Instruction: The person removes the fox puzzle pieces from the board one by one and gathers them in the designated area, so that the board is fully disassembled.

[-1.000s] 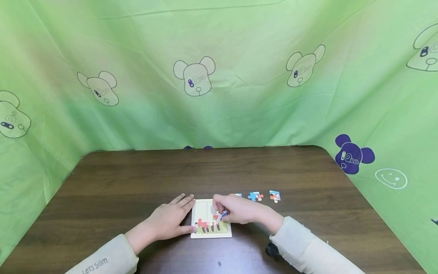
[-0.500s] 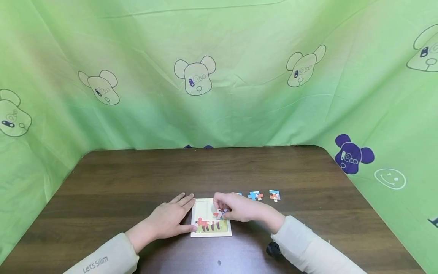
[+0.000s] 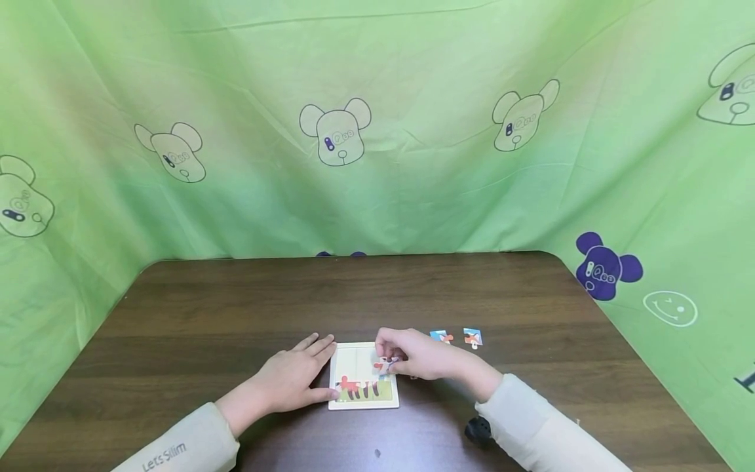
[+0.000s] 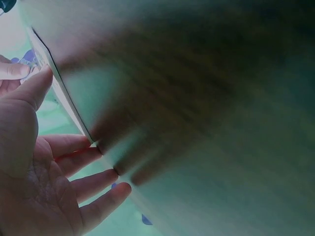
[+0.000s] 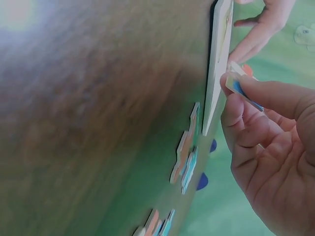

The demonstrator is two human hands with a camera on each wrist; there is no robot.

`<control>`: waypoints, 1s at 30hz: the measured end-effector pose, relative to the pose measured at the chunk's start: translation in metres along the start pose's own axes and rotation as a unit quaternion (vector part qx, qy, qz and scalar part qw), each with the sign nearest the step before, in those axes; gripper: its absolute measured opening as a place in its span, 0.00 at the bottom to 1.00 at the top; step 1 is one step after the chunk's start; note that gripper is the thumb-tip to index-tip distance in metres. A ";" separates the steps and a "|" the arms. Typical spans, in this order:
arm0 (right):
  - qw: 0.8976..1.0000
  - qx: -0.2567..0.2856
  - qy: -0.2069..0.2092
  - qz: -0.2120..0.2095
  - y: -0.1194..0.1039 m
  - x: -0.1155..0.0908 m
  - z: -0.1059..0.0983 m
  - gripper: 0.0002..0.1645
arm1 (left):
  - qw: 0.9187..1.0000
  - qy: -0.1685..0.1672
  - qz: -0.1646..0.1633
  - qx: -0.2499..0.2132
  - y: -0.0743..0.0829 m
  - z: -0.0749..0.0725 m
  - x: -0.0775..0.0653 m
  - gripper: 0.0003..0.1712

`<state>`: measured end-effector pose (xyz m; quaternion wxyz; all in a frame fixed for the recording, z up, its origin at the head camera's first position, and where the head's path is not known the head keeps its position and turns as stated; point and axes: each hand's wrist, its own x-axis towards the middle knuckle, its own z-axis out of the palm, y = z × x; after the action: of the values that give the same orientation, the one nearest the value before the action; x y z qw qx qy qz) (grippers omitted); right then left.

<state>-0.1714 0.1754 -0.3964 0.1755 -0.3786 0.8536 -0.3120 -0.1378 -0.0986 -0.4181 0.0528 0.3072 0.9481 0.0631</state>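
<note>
Near the front of the dark wood-grain table (image 3: 265, 295): pale, shallow jigsaw tray (image 3: 364, 406), lying flat, with a fitted lower row of pieces (image 3: 370, 391) showing dark-striped legs on green, and bare backing (image 3: 347, 360) above. Over the tray's right part, by that row in the head view: jigsaw piece (image 3: 386, 365) in white, red and blue, pinched between thumb and curled fingers of the right hand (image 3: 421, 356); tilted in the right wrist view; contact with the tray impossible to tell. At the tray's left side: left hand (image 3: 295, 381), fingers spread, thumb on the rim. Farther right, flat on the table: two loose jigsaw pieces (image 3: 472, 337). Judging by the thin, straight-cut edge, probably light and stiff, perhaps slick on the printed face, with narrow knobs likely most fragile. Best gripped by opposite edges of the broad body, clear of knobs and sockets.
</note>
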 end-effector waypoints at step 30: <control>0.997 0.044 0.056 0.041 0.026 -0.067 -0.038 0.10 | 1.000 0.003 0.000 -0.001 -0.002 0.001 -0.001 0.48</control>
<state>-0.1619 0.2546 -0.3815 0.1559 -0.3172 0.8624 -0.3623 -0.1376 -0.1004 -0.4197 0.0507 0.3074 0.9480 0.0650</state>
